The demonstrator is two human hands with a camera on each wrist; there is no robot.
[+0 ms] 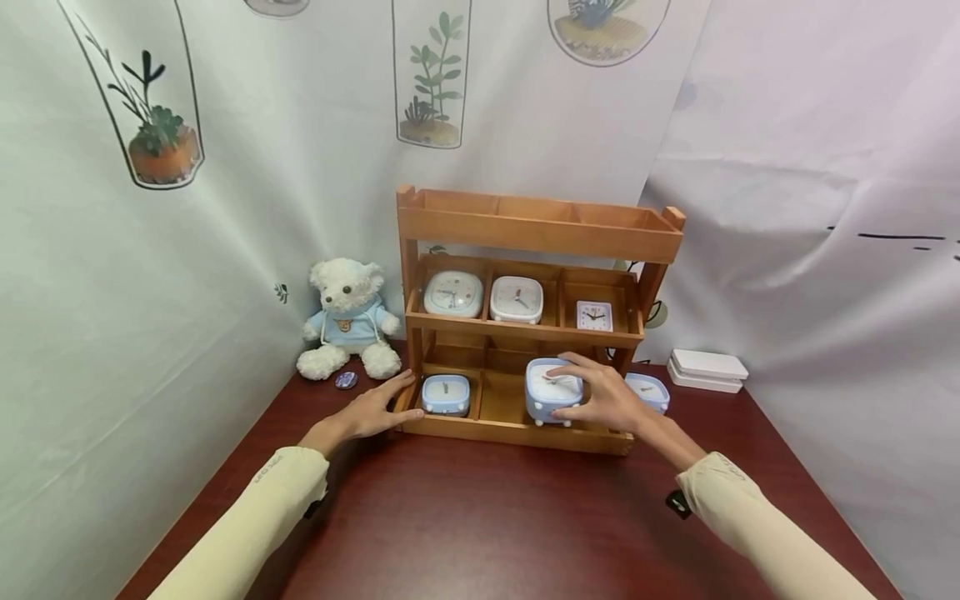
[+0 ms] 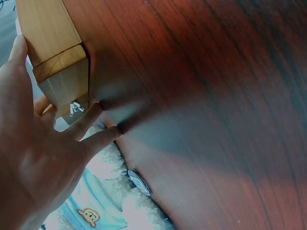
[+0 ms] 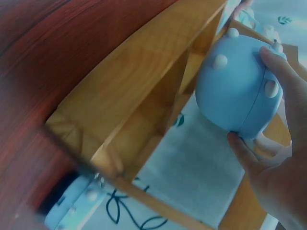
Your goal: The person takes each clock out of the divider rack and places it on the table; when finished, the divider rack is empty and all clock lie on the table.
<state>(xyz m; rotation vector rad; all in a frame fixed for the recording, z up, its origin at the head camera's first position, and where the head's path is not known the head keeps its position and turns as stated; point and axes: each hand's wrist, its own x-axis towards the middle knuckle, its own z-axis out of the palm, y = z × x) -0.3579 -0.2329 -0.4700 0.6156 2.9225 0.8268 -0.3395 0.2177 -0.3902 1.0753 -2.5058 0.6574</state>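
Observation:
My right hand (image 1: 609, 400) grips a light-blue alarm clock (image 1: 542, 408), fingers over the top and thumb low on the front. The clock is at the bottom tier of a three-tier wooden rack (image 1: 517, 430); the right wrist view shows its blue body (image 3: 230, 81) with white knobs held off the wood. My left hand (image 1: 369, 413) rests against the rack's lower left corner, its fingers spread and fairly straight. Close to that thumb, another light-blue alarm clock (image 1: 446, 397) sits in the bottom left compartment.
The middle tier holds two rounded clocks (image 1: 453, 293) and a small square clock (image 1: 595, 317). Another blue clock (image 1: 647, 392) and a white box (image 1: 707, 371) stand right of the rack. A teddy bear (image 1: 348, 325) and a round badge (image 1: 346, 381) are on the left.

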